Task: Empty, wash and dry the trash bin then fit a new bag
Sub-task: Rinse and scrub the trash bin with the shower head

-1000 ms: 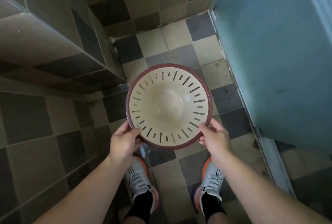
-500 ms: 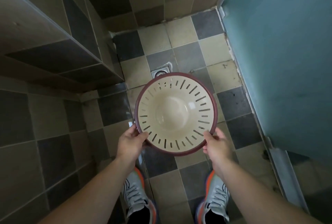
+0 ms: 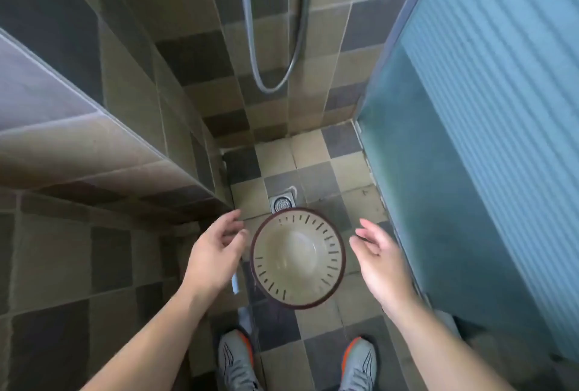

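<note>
A round cream trash bin (image 3: pixel 298 257) with a dark red rim and slits around its wall sits upright between the two hands, its open mouth facing the camera and its inside empty. It sits over the checkered floor tiles (image 3: pixel 316 146), just nearer the person than the square floor drain (image 3: pixel 283 203); whether it rests on the floor cannot be told. The left hand (image 3: pixel 216 252) is beside the bin's left edge, palm turned inward, fingers spread and loosely bent, gripping nothing; its fingertips lie very near the rim, though contact cannot be told. The right hand (image 3: pixel 380 262) mirrors it on the bin's right side, palm inward, fingers relaxed and apart from the rim, with a clear gap. Both bare forearms reach forward from the bottom corners. Below the bin stand two grey sneakers with orange trim (image 3: pixel 236 359). A grey shower hose (image 3: pixel 269 83) loops down the tiled back wall, a tiled ledge (image 3: pixel 103 146) juts from the left, and a frosted blue glass door (image 3: pixel 476 127) closes the right.
</note>
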